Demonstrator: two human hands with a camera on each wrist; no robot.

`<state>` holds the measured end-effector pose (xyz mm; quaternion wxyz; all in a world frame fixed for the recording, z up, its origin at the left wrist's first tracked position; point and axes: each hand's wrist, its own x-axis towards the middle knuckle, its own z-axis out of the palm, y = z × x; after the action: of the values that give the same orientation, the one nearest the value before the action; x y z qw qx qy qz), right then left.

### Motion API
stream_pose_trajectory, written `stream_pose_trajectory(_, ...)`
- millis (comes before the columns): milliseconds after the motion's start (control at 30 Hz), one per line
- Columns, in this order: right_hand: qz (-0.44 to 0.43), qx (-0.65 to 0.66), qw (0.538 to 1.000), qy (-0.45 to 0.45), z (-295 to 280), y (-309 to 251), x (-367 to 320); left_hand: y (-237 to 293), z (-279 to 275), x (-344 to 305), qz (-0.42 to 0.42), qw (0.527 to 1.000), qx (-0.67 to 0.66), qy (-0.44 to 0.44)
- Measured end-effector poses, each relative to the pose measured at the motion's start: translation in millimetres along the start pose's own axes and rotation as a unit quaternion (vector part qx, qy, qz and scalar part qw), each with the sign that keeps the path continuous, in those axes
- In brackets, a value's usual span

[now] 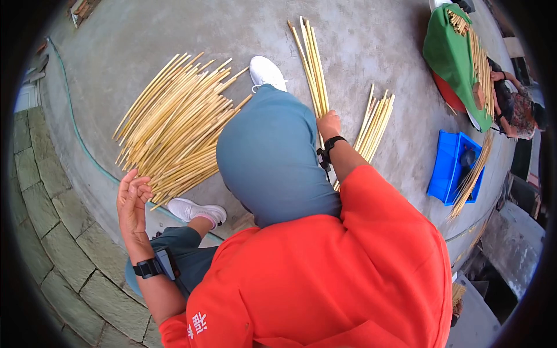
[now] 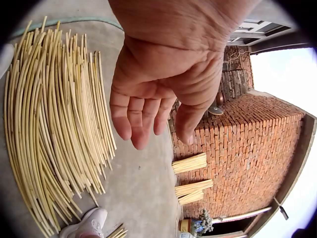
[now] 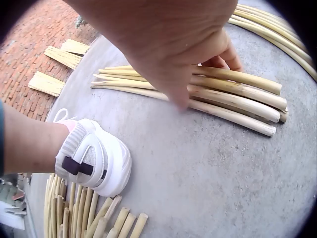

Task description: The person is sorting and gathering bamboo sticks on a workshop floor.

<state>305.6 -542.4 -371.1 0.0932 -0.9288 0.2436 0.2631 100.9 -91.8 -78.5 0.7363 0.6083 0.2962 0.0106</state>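
Observation:
A large spread of pale sticks lies on the concrete left of the knee. At its lower left end is my left hand, palm up with loosely bent fingers; in the left wrist view the hand holds nothing, beside the sticks. My right hand grips a small bundle of sticks right of the knee. The right wrist view shows that hand over the bundle, thumb on the near side, fingers partly hidden behind. Another bundle lies to its right.
White shoes stand beside the large spread. A blue crate sits at the right, below a green cloth bearing sticks, with another person beside it. A thin hose runs along the left, by stone paving.

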Motion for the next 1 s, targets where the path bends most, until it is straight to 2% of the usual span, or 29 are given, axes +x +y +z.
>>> stream_pose_trajectory(67, -0.039, -0.025, 0.996, 0.076, 0.6, 0.7, -5.5, 0.3, 0.8, 1.2, -0.001, 1.000, 0.003, -0.008)
stream_pose_trajectory(100, -0.032, -0.019, 0.998, 0.054, -9.3, -2.1, -11.3, 0.1, 0.5, 1.4, -0.001, 1.000, 0.007, -0.005)
stream_pose_trajectory(233, -0.044, -0.007, 0.997, 0.067, -13.3, 6.5, -13.7, -0.7, -1.9, 2.4, 0.005, 1.000, 0.010, -0.021)
stream_pose_trajectory(300, -0.095, 0.009, 0.993, 0.066, -14.0, 13.2, -11.4, 0.2, -1.8, 2.1, 0.007, 1.000, 0.012, -0.024)
stream_pose_trajectory(400, -0.132, 0.064, 0.984, 0.106, -6.9, 20.7, -9.3, 0.4, -4.0, 1.0, 0.013, 0.999, 0.015, -0.027)
stream_pose_trajectory(433, -0.135, 0.072, 0.984, 0.089, -5.0, 23.5, -7.6, 0.3, -4.7, 0.5, 0.014, 0.999, 0.017, -0.026)
stream_pose_trajectory(667, -0.104, 0.039, 0.991, 0.075, 16.0, 28.6, -4.2, 0.9, -6.5, -2.1, 0.018, 0.999, 0.013, -0.031)
stream_pose_trajectory(800, -0.104, 0.032, 0.991, 0.079, 7.9, 24.6, -4.6, 0.3, -7.1, -3.3, 0.018, 0.999, 0.014, -0.029)
stream_pose_trajectory(900, -0.057, -0.020, 0.996, 0.059, -1.0, 25.0, -0.7, -1.2, -6.6, -2.8, 0.017, 1.000, 0.012, -0.023)
stream_pose_trajectory(1000, -0.065, -0.029, 0.996, 0.049, -0.6, 30.5, 7.7, -2.0, -7.1, -1.9, 0.011, 1.000, 0.013, -0.018)
